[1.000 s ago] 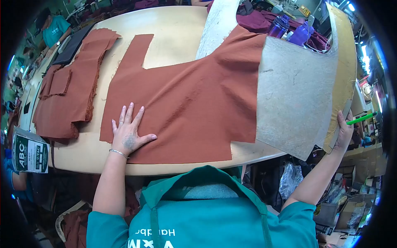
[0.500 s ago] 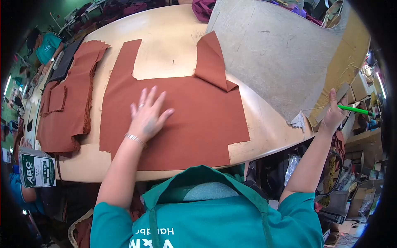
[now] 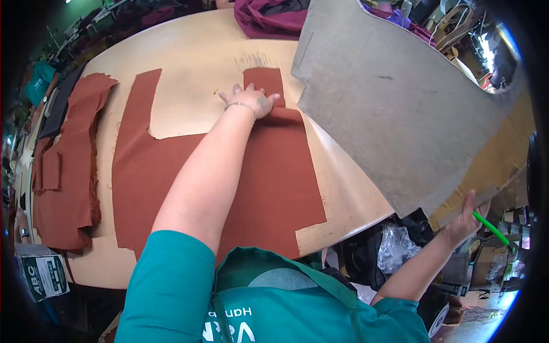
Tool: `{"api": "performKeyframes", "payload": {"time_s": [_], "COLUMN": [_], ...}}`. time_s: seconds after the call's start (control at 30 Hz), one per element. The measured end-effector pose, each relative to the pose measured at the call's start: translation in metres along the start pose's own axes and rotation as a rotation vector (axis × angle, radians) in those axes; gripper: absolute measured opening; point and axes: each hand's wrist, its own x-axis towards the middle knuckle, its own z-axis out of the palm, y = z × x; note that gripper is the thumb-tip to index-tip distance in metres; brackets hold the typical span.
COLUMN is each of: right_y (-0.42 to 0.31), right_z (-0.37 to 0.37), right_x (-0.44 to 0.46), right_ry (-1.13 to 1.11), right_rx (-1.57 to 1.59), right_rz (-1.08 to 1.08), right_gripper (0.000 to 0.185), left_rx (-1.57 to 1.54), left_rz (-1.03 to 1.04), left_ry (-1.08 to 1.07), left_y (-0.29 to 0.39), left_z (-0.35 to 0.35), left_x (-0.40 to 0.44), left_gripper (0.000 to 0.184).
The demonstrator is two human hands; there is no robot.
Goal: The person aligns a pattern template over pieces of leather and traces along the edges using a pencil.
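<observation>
A rust-brown fabric piece [image 3: 269,177] with a U-shaped cutout lies flat on the pale table. My left hand [image 3: 254,102] presses on its upper right strip, fingers spread, and the cloth is creased just below it. In my right hand [image 3: 464,222] is the taped lower right edge of a large grey pattern board [image 3: 394,108], tilted up over the table's right side. A green pen [image 3: 493,230] also sticks out from between that hand's fingers.
A stack of rust-brown cut pieces [image 3: 71,166] lies on the left, next to dark folded material [image 3: 62,103]. Maroon fabric [image 3: 271,20] rests at the far edge. A bag marked ABC [image 3: 43,274] hangs lower left. Another person [image 3: 40,80] stands far left. Plastic wrap [image 3: 396,248] and boxes are at right.
My left hand has moved from the middle of the fabric up to its right strip, whose folded corner now lies flatter. My right hand and the pattern board are lower in view.
</observation>
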Motion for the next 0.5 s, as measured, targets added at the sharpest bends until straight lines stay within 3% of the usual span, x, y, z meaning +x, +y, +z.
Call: {"api": "performKeyframes", "payload": {"time_s": [0.2, 0.5], "right_y": [-0.013, -0.010], "right_z": [-0.020, -0.036], "right_x": [-0.012, -0.021], "right_ry": [0.062, 0.076], "right_rx": [0.037, -0.001], "right_rz": [0.064, 0.107], "right_gripper": [0.050, 0.044], "left_rx": [0.072, 0.037], "left_rz": [-0.053, -0.009], "left_ry": [-0.023, 0.134], "left_y": [-0.003, -0.009], "left_z": [-0.006, -0.007], "left_x": [0.044, 0.069], "left_gripper": [0.059, 0.063]}}
